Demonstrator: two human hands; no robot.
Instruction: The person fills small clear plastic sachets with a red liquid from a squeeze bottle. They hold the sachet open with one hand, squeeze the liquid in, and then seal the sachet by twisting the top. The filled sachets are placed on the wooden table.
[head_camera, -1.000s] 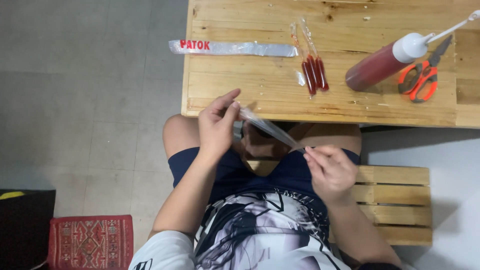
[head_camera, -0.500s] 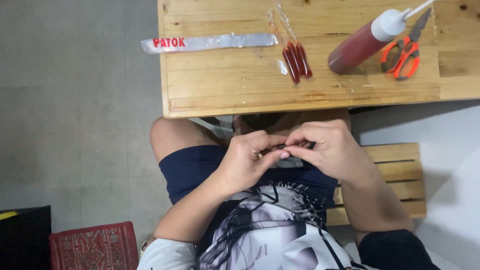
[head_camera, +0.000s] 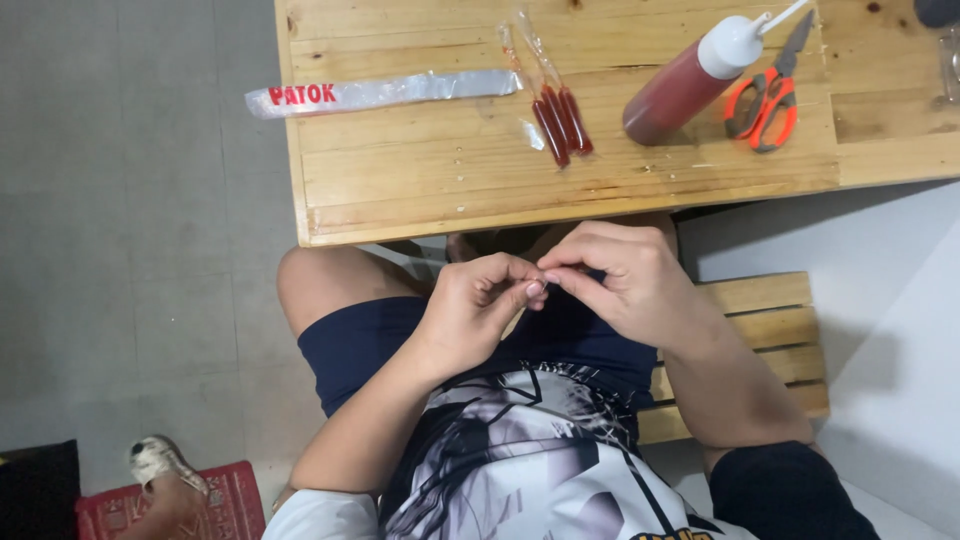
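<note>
Both hands (head_camera: 560, 295) pinch together, fingertips closed on something too small to tell.

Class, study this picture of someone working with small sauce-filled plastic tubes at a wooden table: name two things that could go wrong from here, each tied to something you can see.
1. The squeeze bottle of red sauce lies on its side on the wooden table, nozzle beside the orange scissors; it might leak or roll.
2. The left hand and right hand pinch something tiny over the lap, off the table; if dropped, it could land on the shorts or floor.
</note>
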